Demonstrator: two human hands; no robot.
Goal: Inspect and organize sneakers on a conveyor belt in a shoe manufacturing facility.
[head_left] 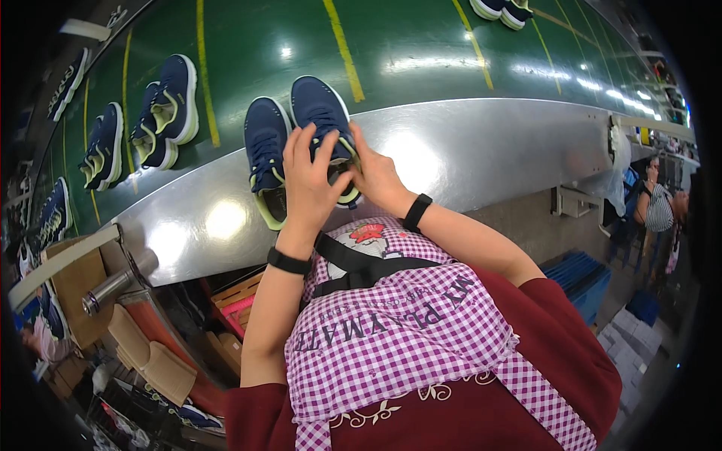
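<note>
A pair of navy sneakers with white soles and lime-green lining sits at the belt's near edge, toes pointing away from me. My left hand (310, 177) and my right hand (376, 174) are both at the collar of the right-hand sneaker (320, 105). The left fingers lie over its laces and tongue, with the thumb toward the opening. On its right side, my right hand grips the collar edge, and part of that hand's fingers is hidden. Just left of my left hand, the other sneaker (265, 146) touches nothing but its mate and the metal ledge (481, 150).
Beyond the ledge runs a green conveyor belt (421, 60) with yellow cross lines. More navy sneakers (177, 98) stand on it at the left, and another pair (502, 9) at the far top. Cardboard pieces (154, 357) lie below left. A person (656, 199) is at the far right.
</note>
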